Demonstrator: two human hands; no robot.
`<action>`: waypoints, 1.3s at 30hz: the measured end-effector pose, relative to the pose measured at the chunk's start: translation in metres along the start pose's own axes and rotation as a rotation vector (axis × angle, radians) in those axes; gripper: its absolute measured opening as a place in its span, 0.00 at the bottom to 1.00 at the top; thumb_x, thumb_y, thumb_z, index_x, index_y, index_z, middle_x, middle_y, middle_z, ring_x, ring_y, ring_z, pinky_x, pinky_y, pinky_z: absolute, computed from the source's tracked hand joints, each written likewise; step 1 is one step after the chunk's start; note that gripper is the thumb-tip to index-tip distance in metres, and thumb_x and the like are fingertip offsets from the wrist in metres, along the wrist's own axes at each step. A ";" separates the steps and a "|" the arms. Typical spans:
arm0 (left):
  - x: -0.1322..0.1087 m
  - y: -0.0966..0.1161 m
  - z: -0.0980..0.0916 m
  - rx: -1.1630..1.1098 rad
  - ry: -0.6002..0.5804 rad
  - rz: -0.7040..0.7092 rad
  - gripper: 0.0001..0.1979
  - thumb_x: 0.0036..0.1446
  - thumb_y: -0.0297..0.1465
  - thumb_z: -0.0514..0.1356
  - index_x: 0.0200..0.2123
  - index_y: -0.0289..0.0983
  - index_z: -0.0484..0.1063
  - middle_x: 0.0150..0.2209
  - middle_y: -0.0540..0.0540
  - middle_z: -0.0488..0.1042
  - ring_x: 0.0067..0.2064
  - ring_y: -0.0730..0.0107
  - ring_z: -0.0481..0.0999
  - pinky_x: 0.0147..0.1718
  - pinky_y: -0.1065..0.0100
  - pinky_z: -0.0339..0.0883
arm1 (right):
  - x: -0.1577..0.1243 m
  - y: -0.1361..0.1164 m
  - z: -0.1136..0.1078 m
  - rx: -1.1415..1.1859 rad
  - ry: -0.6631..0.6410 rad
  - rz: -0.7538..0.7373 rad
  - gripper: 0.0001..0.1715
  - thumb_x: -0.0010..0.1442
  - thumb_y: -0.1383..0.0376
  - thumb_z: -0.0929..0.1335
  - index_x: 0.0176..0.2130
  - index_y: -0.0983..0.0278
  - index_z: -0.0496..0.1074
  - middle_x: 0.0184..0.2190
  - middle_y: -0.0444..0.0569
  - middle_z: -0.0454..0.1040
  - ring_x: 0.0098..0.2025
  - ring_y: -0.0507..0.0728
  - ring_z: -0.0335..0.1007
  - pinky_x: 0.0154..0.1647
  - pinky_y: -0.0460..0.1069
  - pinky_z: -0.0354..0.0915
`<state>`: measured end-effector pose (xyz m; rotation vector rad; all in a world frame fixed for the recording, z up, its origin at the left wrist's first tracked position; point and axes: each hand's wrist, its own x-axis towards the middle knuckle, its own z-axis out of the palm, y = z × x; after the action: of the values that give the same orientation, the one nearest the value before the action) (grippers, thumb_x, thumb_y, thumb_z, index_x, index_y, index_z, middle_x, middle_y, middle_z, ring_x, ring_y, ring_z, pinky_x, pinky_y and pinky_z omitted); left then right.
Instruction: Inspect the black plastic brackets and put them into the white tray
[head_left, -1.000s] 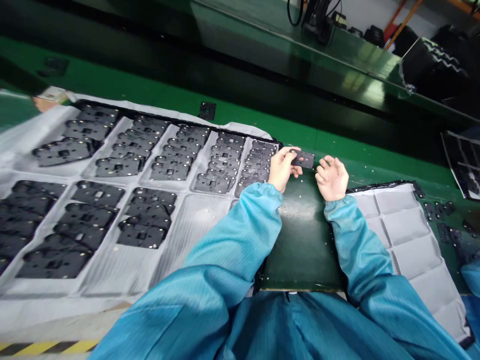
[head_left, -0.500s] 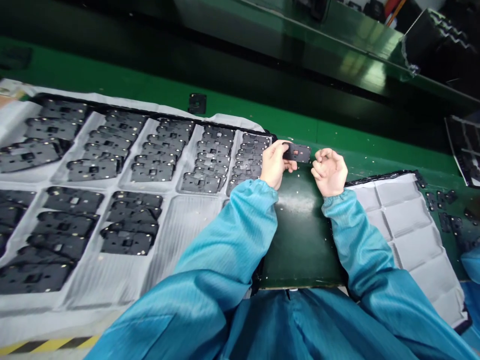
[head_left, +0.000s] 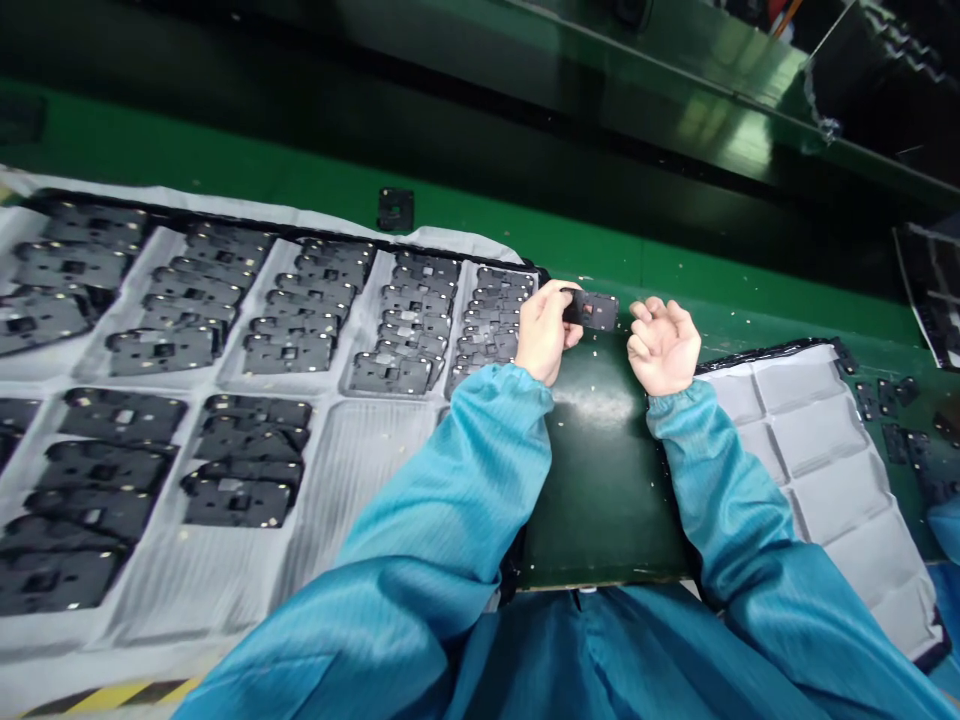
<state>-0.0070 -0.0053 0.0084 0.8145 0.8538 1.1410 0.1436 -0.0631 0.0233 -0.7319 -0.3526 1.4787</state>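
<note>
Between the fingers and thumb of my left hand (head_left: 547, 328) is a flat black plate (head_left: 595, 310) with a small reddish opening, held above the green work surface (head_left: 600, 470). Just right of the plate, my right hand (head_left: 662, 345) is turned palm up with its fingers curled; whether a tiny thing is pinched there is too small to tell. To the left lies a large white tray (head_left: 367, 440), whose upper compartments hold overlapping rows of similar black plates (head_left: 397, 372).
One loose black plate (head_left: 395, 209) lies behind the tray. A white compartment tray (head_left: 832, 440) stands at the right, with small black parts (head_left: 894, 442) beyond it. Part of another person's blue sleeve (head_left: 946, 525) shows at the right edge.
The right hand has shifted slightly right, away from the plate, and its fingers have loosened a little. The left hand still holds the plate. The view has shifted slightly.
</note>
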 end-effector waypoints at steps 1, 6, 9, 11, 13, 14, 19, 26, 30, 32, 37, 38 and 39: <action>-0.001 0.001 0.001 -0.007 0.007 0.001 0.08 0.52 0.34 0.56 0.32 0.35 0.68 0.23 0.52 0.67 0.13 0.85 0.57 0.10 0.79 0.43 | -0.001 -0.001 0.001 -0.014 -0.004 0.002 0.12 0.63 0.57 0.59 0.32 0.63 0.62 0.27 0.42 0.60 0.17 0.45 0.35 0.11 0.42 0.45; -0.007 0.003 0.007 0.025 0.023 -0.049 0.10 0.52 0.34 0.54 0.33 0.34 0.69 0.23 0.52 0.67 0.13 0.85 0.57 0.11 0.78 0.46 | -0.007 0.005 0.007 -0.195 -0.016 -0.067 0.16 0.61 0.53 0.60 0.33 0.62 0.63 0.28 0.42 0.60 0.16 0.44 0.41 0.13 0.42 0.46; -0.003 -0.004 0.006 0.053 -0.022 -0.036 0.11 0.52 0.36 0.54 0.33 0.33 0.68 0.23 0.51 0.67 0.13 0.85 0.57 0.11 0.78 0.45 | -0.004 0.022 0.003 -0.477 0.032 -0.197 0.14 0.62 0.53 0.62 0.38 0.61 0.64 0.26 0.41 0.60 0.16 0.45 0.46 0.14 0.43 0.46; -0.002 -0.008 0.005 0.082 -0.056 -0.010 0.11 0.53 0.36 0.54 0.33 0.33 0.68 0.23 0.50 0.68 0.13 0.85 0.57 0.11 0.78 0.45 | -0.003 0.032 -0.001 -0.732 0.034 -0.244 0.16 0.61 0.53 0.65 0.42 0.61 0.64 0.24 0.41 0.62 0.19 0.47 0.53 0.17 0.43 0.52; -0.004 -0.010 0.006 0.108 -0.080 0.002 0.11 0.54 0.36 0.54 0.32 0.33 0.68 0.23 0.50 0.68 0.13 0.85 0.57 0.11 0.78 0.46 | -0.003 0.039 -0.003 -0.939 0.031 -0.289 0.19 0.59 0.52 0.66 0.45 0.61 0.64 0.28 0.44 0.68 0.25 0.50 0.63 0.23 0.45 0.61; -0.005 -0.012 0.006 0.120 -0.087 0.002 0.11 0.54 0.36 0.54 0.32 0.33 0.68 0.23 0.51 0.67 0.13 0.85 0.57 0.11 0.78 0.46 | -0.003 0.040 -0.005 -1.010 0.034 -0.314 0.20 0.59 0.52 0.66 0.45 0.61 0.64 0.31 0.46 0.70 0.28 0.52 0.66 0.27 0.46 0.64; -0.005 -0.016 0.008 0.138 -0.091 0.007 0.10 0.54 0.35 0.54 0.31 0.33 0.67 0.20 0.53 0.62 0.13 0.85 0.57 0.11 0.78 0.46 | -0.001 0.042 -0.014 -1.176 0.045 -0.385 0.22 0.62 0.50 0.63 0.49 0.62 0.63 0.32 0.50 0.74 0.34 0.57 0.72 0.33 0.49 0.68; -0.001 -0.019 0.005 0.157 -0.111 0.004 0.10 0.54 0.34 0.54 0.35 0.33 0.68 0.20 0.54 0.62 0.14 0.84 0.59 0.12 0.79 0.48 | 0.000 0.043 -0.013 -1.129 0.056 -0.381 0.21 0.62 0.51 0.64 0.48 0.62 0.63 0.27 0.46 0.71 0.27 0.54 0.69 0.27 0.46 0.64; -0.004 -0.017 0.003 0.185 -0.146 -0.014 0.12 0.52 0.31 0.55 0.40 0.33 0.68 0.19 0.55 0.62 0.14 0.83 0.60 0.13 0.78 0.49 | -0.001 0.041 -0.004 -1.046 0.096 -0.394 0.19 0.62 0.52 0.64 0.44 0.63 0.64 0.22 0.41 0.65 0.22 0.50 0.61 0.22 0.44 0.58; -0.005 -0.016 0.003 0.171 -0.156 -0.010 0.15 0.50 0.28 0.56 0.43 0.34 0.67 0.19 0.56 0.63 0.15 0.82 0.60 0.13 0.78 0.50 | 0.000 0.041 -0.002 -0.998 0.117 -0.393 0.17 0.62 0.52 0.64 0.42 0.62 0.63 0.20 0.39 0.62 0.20 0.48 0.57 0.19 0.42 0.53; -0.004 -0.013 -0.001 0.148 -0.094 0.036 0.19 0.48 0.29 0.58 0.46 0.35 0.65 0.30 0.51 0.71 0.16 0.84 0.63 0.13 0.77 0.51 | 0.001 0.037 0.001 -0.859 0.110 -0.363 0.14 0.62 0.54 0.64 0.39 0.62 0.61 0.16 0.35 0.56 0.16 0.46 0.51 0.16 0.41 0.48; -0.003 -0.013 -0.002 0.159 -0.068 0.044 0.17 0.49 0.31 0.59 0.44 0.34 0.66 0.28 0.51 0.71 0.16 0.84 0.62 0.13 0.77 0.51 | 0.000 0.037 0.002 -0.841 0.110 -0.360 0.14 0.62 0.54 0.64 0.39 0.62 0.61 0.16 0.34 0.56 0.15 0.46 0.50 0.15 0.41 0.47; -0.003 -0.013 -0.002 0.171 -0.045 0.051 0.15 0.51 0.33 0.59 0.42 0.34 0.67 0.24 0.53 0.69 0.16 0.83 0.62 0.14 0.77 0.51 | 0.000 0.036 0.002 -0.824 0.104 -0.355 0.14 0.62 0.54 0.64 0.38 0.62 0.60 0.15 0.34 0.56 0.15 0.45 0.50 0.15 0.41 0.47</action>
<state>-0.0041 -0.0110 -0.0035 1.0040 0.9060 1.1001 0.1146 -0.0653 0.0025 -1.3092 -0.9855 0.9238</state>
